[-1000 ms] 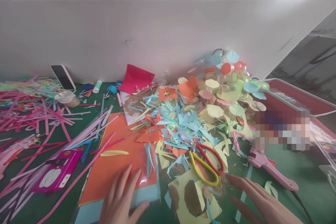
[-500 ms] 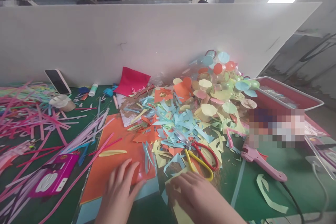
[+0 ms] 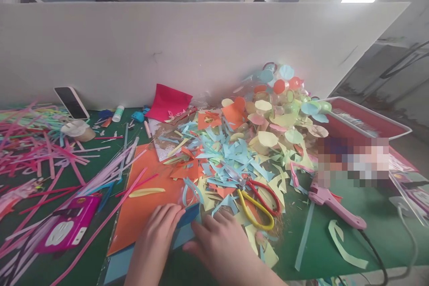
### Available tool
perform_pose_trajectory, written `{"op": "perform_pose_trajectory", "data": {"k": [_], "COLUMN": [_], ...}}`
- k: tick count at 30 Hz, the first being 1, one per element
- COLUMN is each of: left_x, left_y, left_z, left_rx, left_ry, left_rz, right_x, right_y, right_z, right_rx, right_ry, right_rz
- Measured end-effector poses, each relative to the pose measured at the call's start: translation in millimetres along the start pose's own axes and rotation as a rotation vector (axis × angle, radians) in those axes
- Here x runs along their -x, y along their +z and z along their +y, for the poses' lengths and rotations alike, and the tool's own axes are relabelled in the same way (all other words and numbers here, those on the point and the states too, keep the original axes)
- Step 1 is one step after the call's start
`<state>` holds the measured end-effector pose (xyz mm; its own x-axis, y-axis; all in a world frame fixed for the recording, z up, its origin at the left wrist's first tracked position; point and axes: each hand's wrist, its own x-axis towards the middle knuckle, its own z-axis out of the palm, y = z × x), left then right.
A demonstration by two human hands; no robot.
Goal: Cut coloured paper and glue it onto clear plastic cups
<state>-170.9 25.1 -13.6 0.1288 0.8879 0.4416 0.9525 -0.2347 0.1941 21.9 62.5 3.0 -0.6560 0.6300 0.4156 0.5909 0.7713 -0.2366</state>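
My left hand (image 3: 161, 232) has its fingers pressed together at the right edge of a paper stack, closed on a lifted, bent sheet of blue paper (image 3: 189, 215). Orange paper (image 3: 139, 208) lies to its left, with more blue paper showing below. My right hand (image 3: 223, 237) is just right of the lifted sheet. Its fingers are curled; what they hold, if anything, is hidden. Scissors with red and yellow handles (image 3: 256, 223) lie right of this hand, their blades among blue paper scraps (image 3: 231, 156). A yellow curved paper strip (image 3: 146, 192) rests on the orange paper.
Cut paper discs on clear cups (image 3: 278, 103) pile up behind the scraps. A pink glue gun (image 3: 337, 210) and a red tray (image 3: 375, 118) are at right. Pink strips (image 3: 63, 156), a phone (image 3: 71, 102) and a magenta box (image 3: 69, 223) lie left. A white board (image 3: 201, 44) stands behind.
My right hand has moved left from the yellow paper toward my left hand. My left hand has shifted right, its spread fingers now together, and the blue paper's edge is bent up.
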Motion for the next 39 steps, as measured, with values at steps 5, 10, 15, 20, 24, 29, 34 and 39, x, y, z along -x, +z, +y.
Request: {"op": "perform_pose_trajectory", "data": {"k": [5, 10, 15, 20, 24, 29, 34, 39], "left_x": [-6, -12, -13, -12, -14, -16, -15, -13], "left_y": [-3.2, -5.6, -5.5, -4.9, -6.7, -8.1, -6.3, -3.9], "left_z": [0, 4, 5, 5, 9, 13, 13, 9], "left_rx": [0.042, 0.109, 0.109, 0.099, 0.083, 0.104, 0.19, 0.252], "left_ry": [-0.078, -0.193, -0.18, -0.144, -0.169, -0.236, -0.349, -0.377], "left_rz": [-0.087, -0.103, -0.07, -0.046, -0.038, -0.031, -0.07, -0.075], "right_x": [-10, -14, -12, -9, -6, -4, -4, -6], "right_y": [7, 18, 20, 21, 20, 19, 23, 21], "right_z": [-3, -8, -9, -6, -4, -4, -6, -9], "right_rx": [0.0, 0.054, 0.042, 0.07, 0.086, 0.101, 0.099, 0.063], "right_ry": [0.055, 0.084, 0.084, 0.075, 0.074, 0.053, 0.071, 0.127], "right_rz": [-0.012, 0.002, -0.041, -0.077, -0.08, -0.073, -0.103, -0.072]}}
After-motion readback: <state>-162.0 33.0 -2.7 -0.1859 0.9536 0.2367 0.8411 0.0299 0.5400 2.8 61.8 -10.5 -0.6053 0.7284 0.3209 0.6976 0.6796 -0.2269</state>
